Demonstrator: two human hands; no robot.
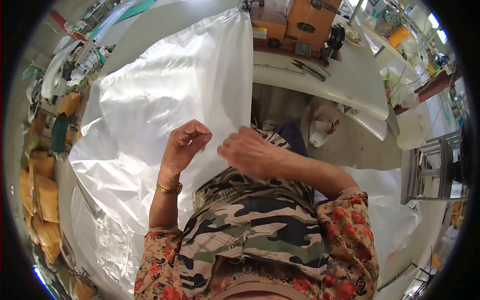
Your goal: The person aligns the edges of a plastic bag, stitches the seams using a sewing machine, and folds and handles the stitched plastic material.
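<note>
**Both hands raised close together**

The left hand is curled into a loose fist, knuckles up, forearm rising bare from the lower edge. The right hand lies palm down, fingers bent and pinched, just beside the left, forearm angled in from the right.

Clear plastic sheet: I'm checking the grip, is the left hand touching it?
Touching. In the head view the left hand is closed in a fist on the edge of the clear plastic sheet, no gap showing.
</note>
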